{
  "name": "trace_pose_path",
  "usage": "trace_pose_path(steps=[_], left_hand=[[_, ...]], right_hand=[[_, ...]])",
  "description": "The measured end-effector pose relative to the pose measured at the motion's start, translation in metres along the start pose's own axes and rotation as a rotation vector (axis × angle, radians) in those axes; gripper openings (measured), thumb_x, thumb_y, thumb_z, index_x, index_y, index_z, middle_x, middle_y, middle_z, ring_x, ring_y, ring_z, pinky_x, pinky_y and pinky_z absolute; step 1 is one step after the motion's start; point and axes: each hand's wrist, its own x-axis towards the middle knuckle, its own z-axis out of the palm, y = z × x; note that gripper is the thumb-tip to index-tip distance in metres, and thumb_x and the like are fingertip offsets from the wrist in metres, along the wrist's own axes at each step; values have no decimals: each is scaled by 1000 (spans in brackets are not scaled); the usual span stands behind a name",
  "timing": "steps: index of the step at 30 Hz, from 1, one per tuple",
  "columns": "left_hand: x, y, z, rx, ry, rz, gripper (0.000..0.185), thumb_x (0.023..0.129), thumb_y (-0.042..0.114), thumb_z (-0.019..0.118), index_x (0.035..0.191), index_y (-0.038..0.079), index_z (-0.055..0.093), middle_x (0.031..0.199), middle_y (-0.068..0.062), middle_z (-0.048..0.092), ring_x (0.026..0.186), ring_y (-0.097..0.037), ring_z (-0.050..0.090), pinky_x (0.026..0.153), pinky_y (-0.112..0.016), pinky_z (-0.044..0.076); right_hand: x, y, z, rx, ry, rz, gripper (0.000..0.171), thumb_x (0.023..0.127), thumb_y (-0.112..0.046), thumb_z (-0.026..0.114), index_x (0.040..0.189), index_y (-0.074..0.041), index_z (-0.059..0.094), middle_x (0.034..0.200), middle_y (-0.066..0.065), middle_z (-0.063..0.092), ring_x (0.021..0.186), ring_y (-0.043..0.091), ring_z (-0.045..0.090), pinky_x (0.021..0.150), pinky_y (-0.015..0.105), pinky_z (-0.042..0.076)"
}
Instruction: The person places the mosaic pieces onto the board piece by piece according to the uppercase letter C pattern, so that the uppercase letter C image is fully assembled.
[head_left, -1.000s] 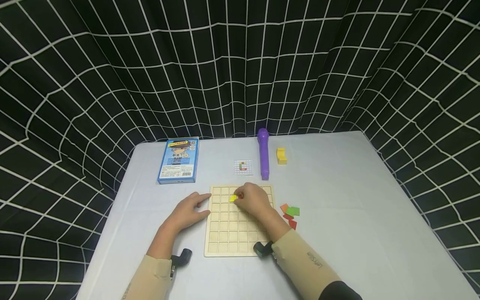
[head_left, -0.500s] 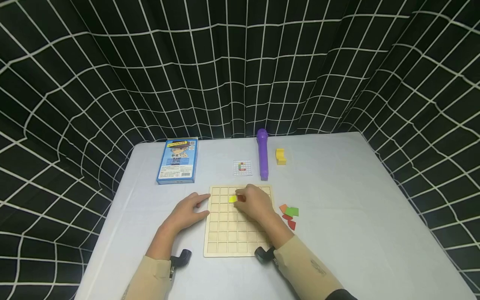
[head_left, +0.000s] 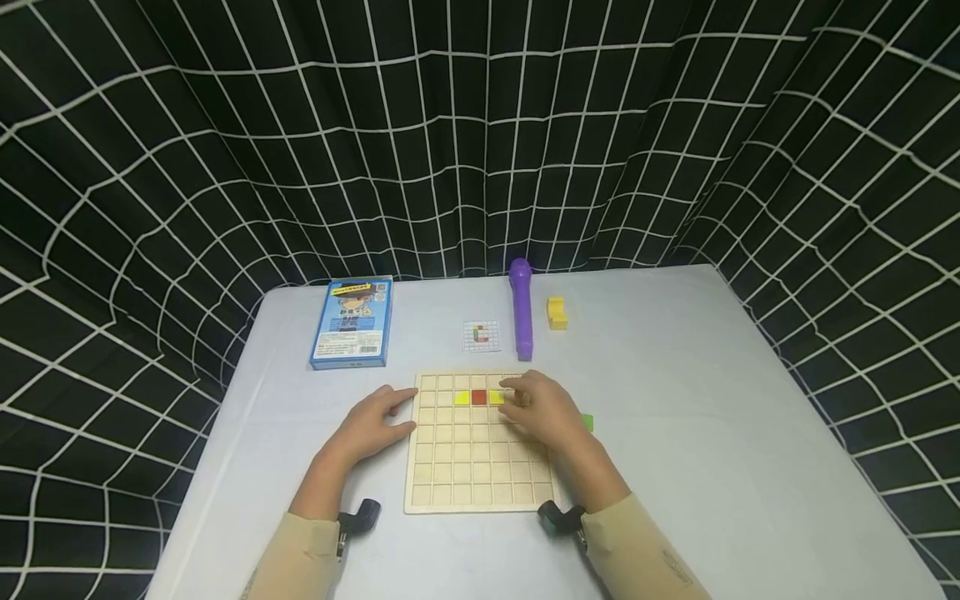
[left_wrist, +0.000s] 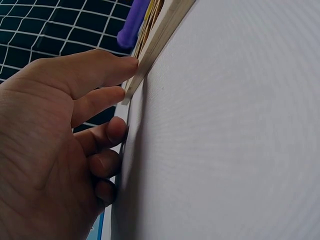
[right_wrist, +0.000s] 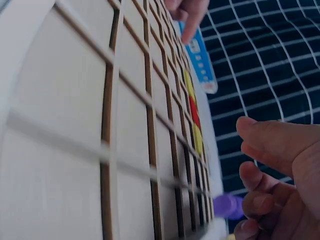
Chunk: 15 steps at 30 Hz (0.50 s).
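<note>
A square-celled wooden board (head_left: 463,454) lies before me. In one of its upper rows sit a yellow tile (head_left: 462,398), a red tile (head_left: 478,397) and a second yellow tile (head_left: 496,398), side by side. My right hand (head_left: 546,408) hovers over the board's upper right, just beside the second yellow tile; the right wrist view shows its fingers (right_wrist: 265,137) loosely bent with nothing between them. At the board's left edge, my left hand (head_left: 371,423) touches the rim with thumb and index finger spread, while its other fingers bend loosely in the left wrist view.
Behind the board lie a printed pattern card (head_left: 481,337), a purple microphone-shaped stick (head_left: 522,312) and a yellow block (head_left: 557,313). A blue box (head_left: 351,323) lies at the back left. One green tile (head_left: 588,422) peeks out past my right forearm, which covers the tiles around it.
My right hand has moved right, off the first yellow tile, uncovering the red tile and second yellow tile. Its forearm now hides most of the loose tiles. The left hand stays at the rim.
</note>
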Motion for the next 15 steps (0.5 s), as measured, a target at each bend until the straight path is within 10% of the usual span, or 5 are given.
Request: trace_pose_path(steps=[15], left_hand=[[-2, 2, -1, -8, -11, -3, 62, 88, 34, 80, 145, 21, 60, 92, 4, 49, 84, -15, 48, 76, -37, 42]], right_hand=[[-37, 51, -34, 34, -3, 149, 34, 90, -23, 81, 121, -10, 75, 104, 2, 66, 86, 19, 57, 81, 43, 50]])
